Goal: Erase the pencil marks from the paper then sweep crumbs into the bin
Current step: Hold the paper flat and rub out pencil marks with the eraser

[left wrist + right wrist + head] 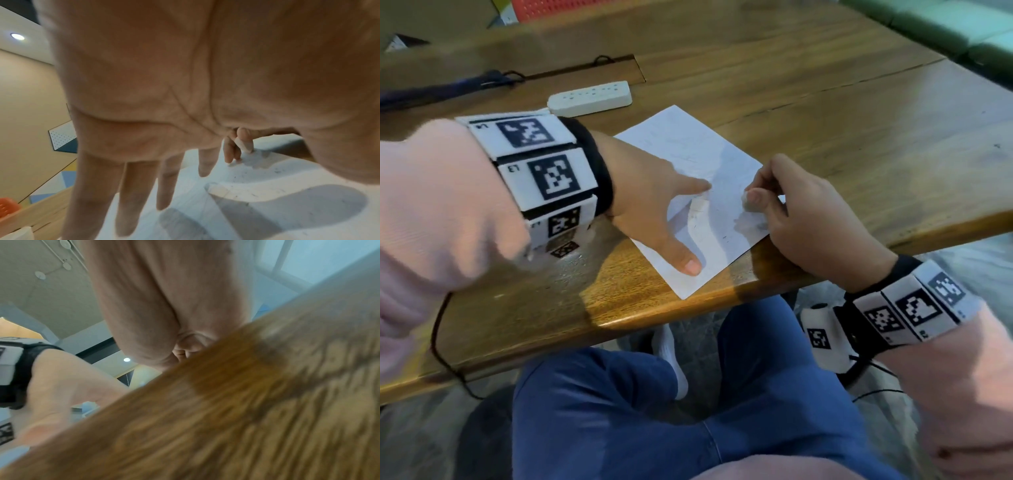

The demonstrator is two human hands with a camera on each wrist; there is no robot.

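Paper (698,192) lies flat near the front edge of the wooden table (825,113), at the centre of the head view, its long axis running from upper left to lower right of the frame, one corner pointing toward the person's lap. On its right part, the right hand (811,219) has thumb and fingers curled round a small white eraser (243,143), whose tip touches the sheet — the left wrist view shows this most clearly. Grey specks and faint pencil strokes (275,170) are scattered on the paper just beside that tip. The left hand (650,198) presses the sheet's left part with straight, spread fingers, the thumb near the lower corner, its shadow falling across the page. Both wrists wear bands of black-and-white marker tags over pink sleeves. In the upper left of the head view a white power strip (589,97) rests on the table, well apart from the sheet. Blue trousers fill the bottom of the frame.
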